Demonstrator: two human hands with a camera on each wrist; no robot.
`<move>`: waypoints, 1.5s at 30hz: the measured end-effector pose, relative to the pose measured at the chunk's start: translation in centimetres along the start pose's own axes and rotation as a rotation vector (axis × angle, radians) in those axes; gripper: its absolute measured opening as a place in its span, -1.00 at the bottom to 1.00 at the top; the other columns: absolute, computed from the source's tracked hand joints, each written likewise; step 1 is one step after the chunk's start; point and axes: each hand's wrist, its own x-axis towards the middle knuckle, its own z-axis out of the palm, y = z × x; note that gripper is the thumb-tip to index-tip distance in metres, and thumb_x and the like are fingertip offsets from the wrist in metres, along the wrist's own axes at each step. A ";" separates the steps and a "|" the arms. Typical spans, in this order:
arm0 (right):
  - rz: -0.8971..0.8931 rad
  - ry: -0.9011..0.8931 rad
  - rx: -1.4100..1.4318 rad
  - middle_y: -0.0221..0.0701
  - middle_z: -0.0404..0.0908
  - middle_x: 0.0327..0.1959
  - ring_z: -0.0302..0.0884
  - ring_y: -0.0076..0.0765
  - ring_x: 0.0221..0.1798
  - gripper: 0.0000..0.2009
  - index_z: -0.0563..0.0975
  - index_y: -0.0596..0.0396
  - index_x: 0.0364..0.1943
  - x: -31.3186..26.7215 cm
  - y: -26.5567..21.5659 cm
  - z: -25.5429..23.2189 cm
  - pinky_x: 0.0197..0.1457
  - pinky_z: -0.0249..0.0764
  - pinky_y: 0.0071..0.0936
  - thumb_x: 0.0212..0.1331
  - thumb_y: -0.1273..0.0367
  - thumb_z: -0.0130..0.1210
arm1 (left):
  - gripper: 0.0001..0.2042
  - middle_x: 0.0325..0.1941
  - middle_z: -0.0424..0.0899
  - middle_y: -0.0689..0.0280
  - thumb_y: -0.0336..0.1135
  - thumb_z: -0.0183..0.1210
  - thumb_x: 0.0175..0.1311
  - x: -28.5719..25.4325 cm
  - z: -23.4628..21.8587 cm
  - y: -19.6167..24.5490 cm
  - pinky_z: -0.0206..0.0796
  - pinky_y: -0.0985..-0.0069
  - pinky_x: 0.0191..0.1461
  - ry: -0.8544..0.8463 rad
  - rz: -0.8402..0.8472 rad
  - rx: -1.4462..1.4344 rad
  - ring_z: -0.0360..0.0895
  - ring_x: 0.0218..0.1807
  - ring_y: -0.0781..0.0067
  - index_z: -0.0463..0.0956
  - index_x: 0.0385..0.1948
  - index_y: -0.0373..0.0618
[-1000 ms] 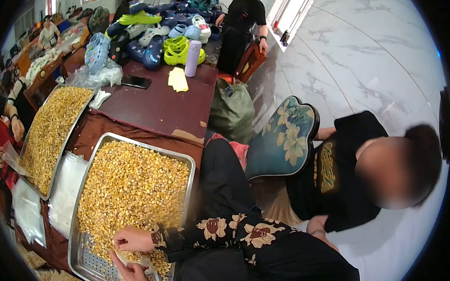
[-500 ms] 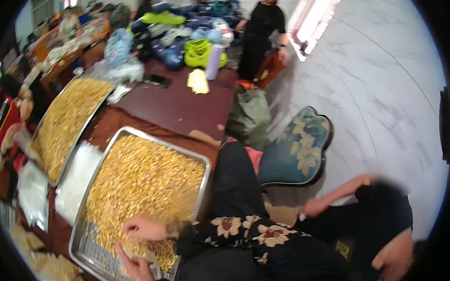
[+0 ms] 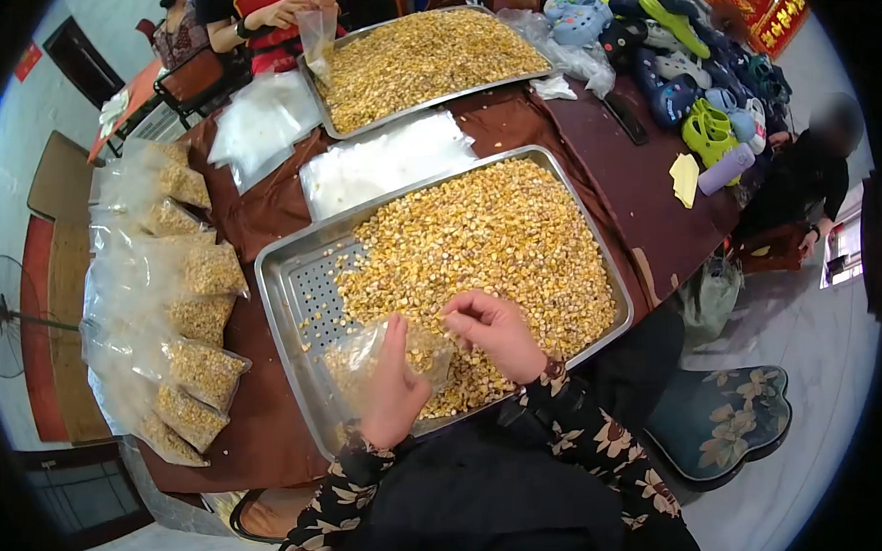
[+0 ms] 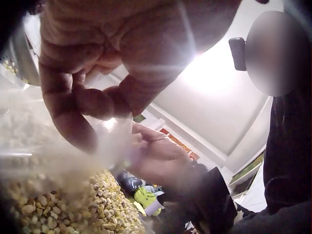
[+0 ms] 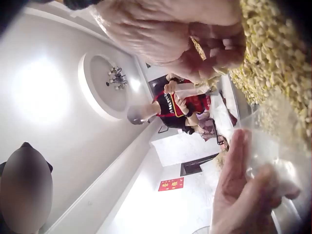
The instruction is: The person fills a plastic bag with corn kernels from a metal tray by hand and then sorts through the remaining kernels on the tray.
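Note:
A clear plastic bag point(image 3: 361, 361) partly filled with corn kernels lies over the near left part of a metal tray point(image 3: 272, 291). My left hand point(image 3: 394, 389) pinches the bag near its mouth, thumb and fingers on the film in the left wrist view. My right hand point(image 3: 496, 332) is beside the bag's right end, above the heap of yellow corn kernels point(image 3: 478, 235). In the right wrist view the right hand's fingers point(image 5: 229, 46) are curled toward the thumb; I cannot tell whether kernels are inside them.
Several filled bags point(image 3: 206, 371) lie along the table's left side. Empty plastic bags point(image 3: 389, 166) are stacked behind my tray. A second corn tray point(image 3: 434, 67) stands farther back, where another person holds a bag point(image 3: 316, 42). Phone point(image 3: 625, 118), lilac bottle point(image 3: 726, 168) and clogs point(image 3: 713, 130) sit at right.
My head view has swung left, bringing the filled bags into sight and the person seated at right out of it. Both hands stay close together at the bag over the tray.

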 end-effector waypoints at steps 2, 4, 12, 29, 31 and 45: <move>0.002 -0.083 -0.045 -0.48 0.53 -0.39 0.50 -0.56 -0.41 -0.84 0.53 0.15 -0.21 -0.1 0.0 0.9 -0.34 0.43 -0.59 0.22 0.36 0.07 | -0.25 0.42 0.11 0.18 -0.66 0.00 -0.02 -0.1 0.2 0.0 0.28 0.69 -0.34 0.012 -0.002 0.018 0.33 -0.44 0.68 -0.02 0.35 -0.23; -0.213 -0.137 -0.361 -0.40 0.56 -0.35 0.52 -0.42 -0.35 -0.83 0.54 0.15 -0.22 0.1 1.2 1.2 -0.27 0.44 -0.50 0.18 0.37 0.08 | -0.24 0.42 0.11 0.20 -0.66 0.00 -0.02 -0.3 0.4 -0.3 0.27 0.70 -0.35 0.014 -0.006 0.034 0.33 -0.44 0.70 -0.03 0.35 -0.22; -0.266 0.027 -0.662 -0.22 0.52 -0.15 0.50 -0.14 -0.10 -0.73 0.54 0.13 -0.13 -1.0 -0.3 -2.8 -0.05 0.44 -0.32 0.07 0.36 0.13 | -0.22 0.44 0.08 0.24 -0.66 -0.02 -0.04 -0.9 0.3 -0.2 0.28 0.71 -0.38 0.018 -0.016 0.080 0.33 -0.46 0.74 -0.05 0.37 -0.17; -0.371 0.385 -0.860 -0.26 0.49 -0.36 0.48 -0.13 -0.27 -0.82 0.53 0.16 -0.26 -0.7 3.0 -6.7 -0.21 0.41 -0.34 0.03 0.42 0.16 | -0.25 0.42 0.13 0.16 -0.64 -0.01 -0.04 -0.3 1.5 -0.1 0.35 0.64 -0.37 0.005 0.042 0.190 0.39 -0.48 0.64 -0.02 0.35 -0.23; -0.212 0.310 -0.717 -0.27 0.51 -0.37 0.47 -0.26 -0.33 -0.83 0.54 0.17 -0.28 -1.1 1.3 -5.8 -0.25 0.40 -0.43 0.03 0.42 0.16 | -0.24 0.42 0.11 0.15 -0.65 0.00 -0.04 -0.2 1.7 -0.1 0.35 0.64 -0.36 -0.007 0.042 0.227 0.39 -0.47 0.63 -0.03 0.35 -0.23; -0.296 0.124 -0.814 -0.24 0.52 -0.14 0.52 -0.15 -0.17 -0.69 0.54 0.11 -0.08 0.5 0.0 -4.2 -0.09 0.46 -0.34 0.08 0.33 0.17 | -0.25 0.43 0.04 0.07 -0.63 0.01 0.00 -0.2 1.3 1.0 0.27 0.58 -0.07 -0.014 -0.038 0.023 0.14 0.02 0.37 -0.06 0.35 -0.27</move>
